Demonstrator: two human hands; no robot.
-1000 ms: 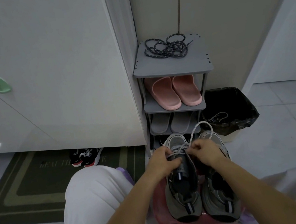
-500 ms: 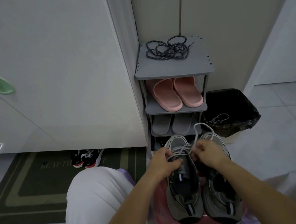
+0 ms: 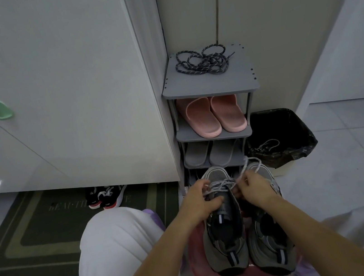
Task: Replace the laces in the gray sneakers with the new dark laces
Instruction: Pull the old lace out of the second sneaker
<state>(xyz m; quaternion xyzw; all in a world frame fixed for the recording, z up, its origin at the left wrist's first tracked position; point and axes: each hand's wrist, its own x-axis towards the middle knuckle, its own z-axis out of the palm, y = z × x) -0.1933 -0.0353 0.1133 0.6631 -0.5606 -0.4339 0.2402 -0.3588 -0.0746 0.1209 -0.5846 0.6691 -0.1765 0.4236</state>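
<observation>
Before the rack [image 3: 210,83] we work a sneaker [image 3: 226,245] — left hand [image 3: 198,201] grips its upper, right hand [image 3: 256,189] pinches the pale lace [image 3: 221,184]; dark laces [image 3: 203,62] lie atop the rack.

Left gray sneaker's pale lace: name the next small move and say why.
Probably pull the pale gray lace free of the next eyelets: the right hand pinches its raised loop, the left hand grips the gray fabric sneaker, and the lace is threaded across the toe end.
</observation>
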